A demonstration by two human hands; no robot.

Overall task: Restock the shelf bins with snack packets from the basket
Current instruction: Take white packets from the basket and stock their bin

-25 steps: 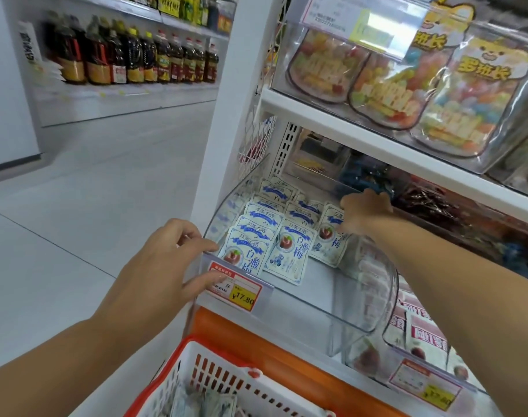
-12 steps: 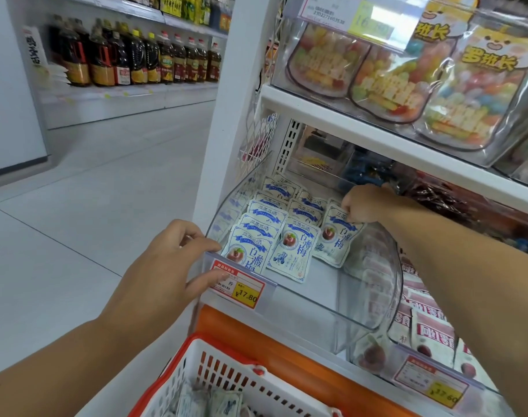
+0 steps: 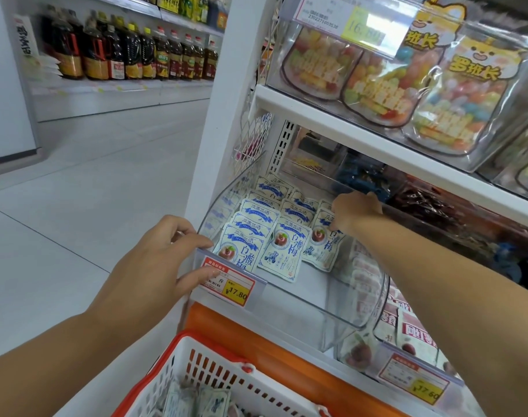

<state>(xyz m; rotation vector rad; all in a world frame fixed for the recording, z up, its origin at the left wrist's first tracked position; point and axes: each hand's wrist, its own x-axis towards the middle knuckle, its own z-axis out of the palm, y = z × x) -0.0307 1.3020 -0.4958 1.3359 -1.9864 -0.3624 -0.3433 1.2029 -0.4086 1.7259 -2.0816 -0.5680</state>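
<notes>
A clear plastic shelf bin (image 3: 332, 308) holds several white-and-blue snack packets (image 3: 282, 251) laid in overlapping rows. My left hand (image 3: 154, 266) grips the bin's front left corner, thumb on the red and yellow price tag (image 3: 229, 285). My right hand (image 3: 351, 210) reaches into the bin with curled fingers pinching the top of the rightmost packet (image 3: 324, 246). The white basket with a red rim (image 3: 196, 371) sits below at the bottom edge, with more of the same packets (image 3: 193, 403) inside.
A second clear bin (image 3: 407, 356) of red-and-white packets stands to the right. The white shelf (image 3: 377, 136) above carries bags of colourful candy (image 3: 455, 94). An orange ledge (image 3: 256, 341) runs under the bins. Bottles (image 3: 130, 55) line a far shelf across the tiled aisle.
My right hand has shifted slightly back along the right row of packets and now pinches the rightmost one. My left hand has stayed on the bin's corner.
</notes>
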